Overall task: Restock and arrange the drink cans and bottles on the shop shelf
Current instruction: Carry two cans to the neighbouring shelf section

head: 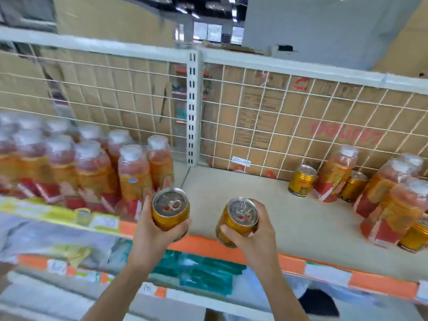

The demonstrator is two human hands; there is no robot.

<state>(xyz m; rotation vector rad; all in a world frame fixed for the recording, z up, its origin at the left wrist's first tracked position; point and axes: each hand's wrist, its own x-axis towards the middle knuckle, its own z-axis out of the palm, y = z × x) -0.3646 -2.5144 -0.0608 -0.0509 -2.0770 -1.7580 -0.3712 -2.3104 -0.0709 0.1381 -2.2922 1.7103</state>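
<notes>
My left hand (152,232) grips a gold drink can (170,208) upright at the shelf's front edge. My right hand (252,235) grips a second gold can (238,218), tilted slightly, just to the right. Both cans show silver pull-tab tops. The beige shelf board (243,200) stretches behind them. Several orange-and-red bottles (97,167) with white caps crowd the shelf on the left. More of the same bottles (333,172) stand at the right, mixed with gold cans (301,180).
A white wire grid (278,117) backs the shelf, with cardboard boxes (266,126) behind it. A slotted white upright (192,107) divides the two bays. An orange price strip (291,262) runs along the front edge. Lower shelves hold blurred packaged goods (203,272).
</notes>
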